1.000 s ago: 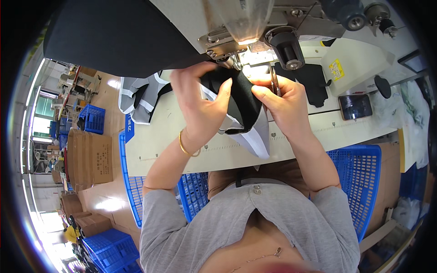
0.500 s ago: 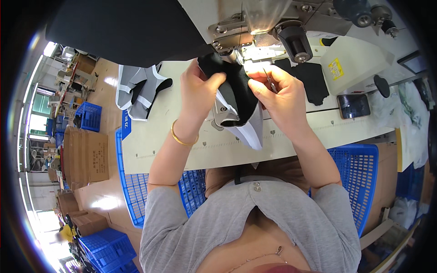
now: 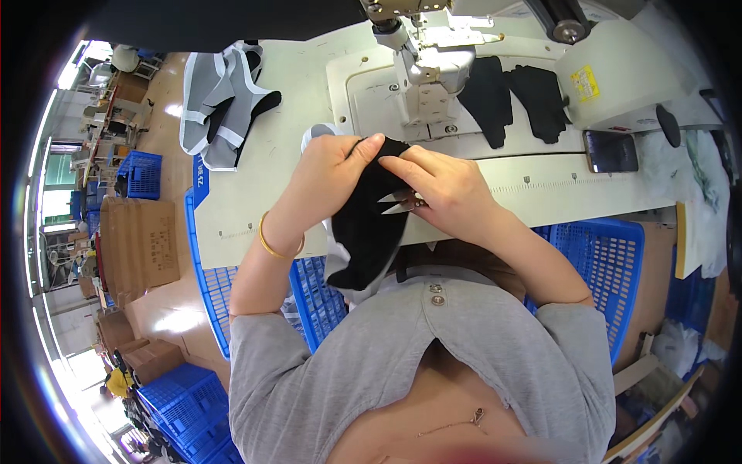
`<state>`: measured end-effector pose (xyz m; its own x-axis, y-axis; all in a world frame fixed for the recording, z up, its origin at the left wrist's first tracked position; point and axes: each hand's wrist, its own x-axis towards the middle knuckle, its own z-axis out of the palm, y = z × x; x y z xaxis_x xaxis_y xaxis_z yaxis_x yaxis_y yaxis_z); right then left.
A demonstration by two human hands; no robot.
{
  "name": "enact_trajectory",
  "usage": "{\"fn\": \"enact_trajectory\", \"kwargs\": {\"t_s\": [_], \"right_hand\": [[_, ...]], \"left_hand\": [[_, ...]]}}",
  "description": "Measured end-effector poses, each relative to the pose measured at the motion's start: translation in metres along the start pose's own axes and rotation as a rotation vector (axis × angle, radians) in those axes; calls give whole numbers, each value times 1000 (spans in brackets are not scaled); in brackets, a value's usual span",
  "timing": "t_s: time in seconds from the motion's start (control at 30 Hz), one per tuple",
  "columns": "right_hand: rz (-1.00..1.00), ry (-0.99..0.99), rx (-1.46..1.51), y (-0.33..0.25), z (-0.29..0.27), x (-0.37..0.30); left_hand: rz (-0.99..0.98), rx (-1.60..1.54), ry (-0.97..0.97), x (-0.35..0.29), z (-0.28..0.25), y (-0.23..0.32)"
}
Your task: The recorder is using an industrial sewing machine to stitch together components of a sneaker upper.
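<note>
A black fabric piece with white and grey parts (image 3: 369, 224) hangs over the table's front edge, below the sewing machine head. My left hand (image 3: 328, 174) is closed on its upper left edge, thumb on top. With thumb and fingers, my right hand (image 3: 448, 189) pinches the upper right edge of the same piece. Tucked in that right hand is a pair of small thread snips (image 3: 398, 203), their blades apart and pointing left across the black cloth. Behind my hands stands the sewing machine (image 3: 423, 85), separate from the fabric.
Grey pieces with white edging (image 3: 220, 108) lie at the table's left. Black fabric pieces (image 3: 487, 100) rest right of the machine, near a phone (image 3: 610, 151) and a plastic bag (image 3: 657, 178). Blue baskets (image 3: 595, 267) stand beneath the table. A cardboard box (image 3: 139, 240) sits on the floor.
Both hands have drawn the fabric piece away from the machine, toward me and slightly left. The cloth now hangs lower, and the snips' blades show in front of it. The view has shifted too.
</note>
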<state>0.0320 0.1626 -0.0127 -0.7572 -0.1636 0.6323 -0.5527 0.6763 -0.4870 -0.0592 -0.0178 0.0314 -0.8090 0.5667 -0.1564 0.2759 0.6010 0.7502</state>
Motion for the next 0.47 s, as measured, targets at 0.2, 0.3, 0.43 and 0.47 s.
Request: {"fn": "enact_trajectory", "kwargs": {"t_s": [0.2,0.3,0.43,0.47], "right_hand": [[169,-290,593,39,-32,-31],[204,-302,591,48,-43,-40],[284,-388,569,53,-55,-46],[283,-389,648,58,-58,-49]], "left_hand": [[-8,-83,-68,14,9,-16],[5,-105,-96,13,15,-20],[-19,-97,-59,12,20,-19],[-26,-81,-58,12,19,-21]]}}
